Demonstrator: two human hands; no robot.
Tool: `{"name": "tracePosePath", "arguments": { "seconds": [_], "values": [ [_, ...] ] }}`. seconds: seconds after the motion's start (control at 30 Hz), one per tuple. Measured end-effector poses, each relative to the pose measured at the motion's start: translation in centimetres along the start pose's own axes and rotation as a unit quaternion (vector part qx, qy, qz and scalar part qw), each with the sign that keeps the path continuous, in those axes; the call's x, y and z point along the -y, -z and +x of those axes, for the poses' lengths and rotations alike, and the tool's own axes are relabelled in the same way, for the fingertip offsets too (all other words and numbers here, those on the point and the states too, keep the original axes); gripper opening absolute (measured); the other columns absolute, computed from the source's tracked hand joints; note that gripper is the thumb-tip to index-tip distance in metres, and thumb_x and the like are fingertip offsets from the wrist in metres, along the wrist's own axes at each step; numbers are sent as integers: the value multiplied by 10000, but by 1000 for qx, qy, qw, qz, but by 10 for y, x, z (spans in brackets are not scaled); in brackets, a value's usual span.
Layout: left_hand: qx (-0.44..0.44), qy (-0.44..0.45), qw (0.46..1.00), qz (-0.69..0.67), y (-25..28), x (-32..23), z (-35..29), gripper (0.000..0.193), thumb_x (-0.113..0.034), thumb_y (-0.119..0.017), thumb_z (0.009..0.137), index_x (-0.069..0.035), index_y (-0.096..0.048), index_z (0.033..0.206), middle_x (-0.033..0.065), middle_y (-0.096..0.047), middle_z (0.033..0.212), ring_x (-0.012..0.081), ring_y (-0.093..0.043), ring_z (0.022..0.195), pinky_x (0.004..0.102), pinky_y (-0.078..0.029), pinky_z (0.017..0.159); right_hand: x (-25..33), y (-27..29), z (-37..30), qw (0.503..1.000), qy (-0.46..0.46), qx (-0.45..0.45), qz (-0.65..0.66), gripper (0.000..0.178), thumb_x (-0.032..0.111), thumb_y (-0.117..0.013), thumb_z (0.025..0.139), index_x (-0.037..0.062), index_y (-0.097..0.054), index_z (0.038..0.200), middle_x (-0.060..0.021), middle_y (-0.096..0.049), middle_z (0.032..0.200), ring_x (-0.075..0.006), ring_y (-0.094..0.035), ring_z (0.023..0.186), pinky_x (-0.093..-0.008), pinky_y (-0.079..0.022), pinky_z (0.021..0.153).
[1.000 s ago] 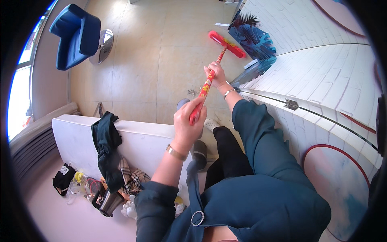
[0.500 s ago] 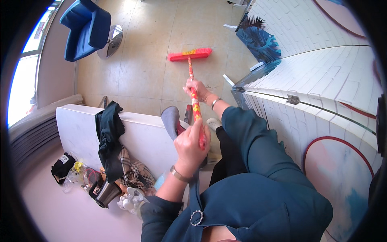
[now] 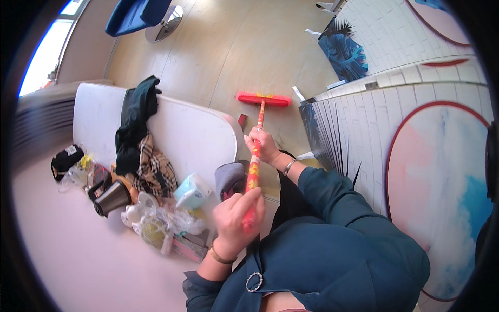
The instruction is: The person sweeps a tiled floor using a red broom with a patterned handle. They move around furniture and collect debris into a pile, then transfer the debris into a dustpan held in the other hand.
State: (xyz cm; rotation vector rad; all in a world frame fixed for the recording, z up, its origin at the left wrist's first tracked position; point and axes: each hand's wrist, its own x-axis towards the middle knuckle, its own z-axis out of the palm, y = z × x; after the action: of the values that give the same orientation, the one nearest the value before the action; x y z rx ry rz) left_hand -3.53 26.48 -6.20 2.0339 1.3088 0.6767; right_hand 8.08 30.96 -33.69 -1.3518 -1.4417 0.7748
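I hold a broom with both hands. Its red brush head (image 3: pixel 263 99) rests on the pale wooden floor ahead of me, next to the table's corner. My right hand (image 3: pixel 264 146), with a silver bracelet at the wrist, grips the red-and-yellow patterned handle (image 3: pixel 253 174) halfway down. Near my chest, my left hand (image 3: pixel 237 217), wearing a gold bracelet, is closed around the top end of the handle. A grey shoe (image 3: pixel 228 179) shows just left of the handle.
A white table (image 3: pixel 192 135) on my left carries a dark jacket (image 3: pixel 136 122), a plaid scarf (image 3: pixel 154 169), a black cup (image 3: pixel 110 197), a tissue pack (image 3: pixel 191 191) and plastic bags. A blue chair (image 3: pixel 136 14) stands far off. A blue painting (image 3: pixel 344 52) leans on the white brick wall (image 3: pixel 364 125).
The broom head came from the far right near the blue painting toward me and now lies by the table corner. Both hands drew closer, and the view tilted down over the table.
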Motion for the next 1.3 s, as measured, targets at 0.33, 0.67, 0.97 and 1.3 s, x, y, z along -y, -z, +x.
{"name": "tracePosePath", "arguments": {
  "seconds": [0.33,0.67,0.97,1.3],
  "values": [
    [-38,57,996,-51,-19,6,-67,180,8,-720,787,-23,-709,964,129,-607,698,256,-611,568,326,-485,543,-6,-1,-56,999,23,-8,-44,263,67,-681,842,39,-498,656,-151,-522,685,-358,-547,697,-441,-473,671],
    [-85,67,994,-30,-8,-20,-119,159,19,-714,812,-3,-706,969,122,-584,679,243,-578,552,322,-475,543,14,-14,-74,997,64,30,-10,301,95,-670,851,37,-475,629,-146,-518,685,-348,-542,714,-433,-472,692],
    [-124,77,989,29,-97,3,-173,144,-104,-714,866,-37,-695,992,143,-670,751,288,-662,633,366,-523,581,-82,-5,-103,919,184,343,-55,193,181,-694,724,129,-543,617,-102,-563,726,-327,-565,792,-431,-490,706],
    [-126,96,987,-31,-57,-60,-201,148,-48,-717,834,-12,-704,977,178,-699,824,317,-703,725,357,-557,669,1,47,-149,938,180,276,-108,239,161,-660,800,94,-517,621,-103,-540,695,-317,-560,740,-423,-479,718]
  ]
}}
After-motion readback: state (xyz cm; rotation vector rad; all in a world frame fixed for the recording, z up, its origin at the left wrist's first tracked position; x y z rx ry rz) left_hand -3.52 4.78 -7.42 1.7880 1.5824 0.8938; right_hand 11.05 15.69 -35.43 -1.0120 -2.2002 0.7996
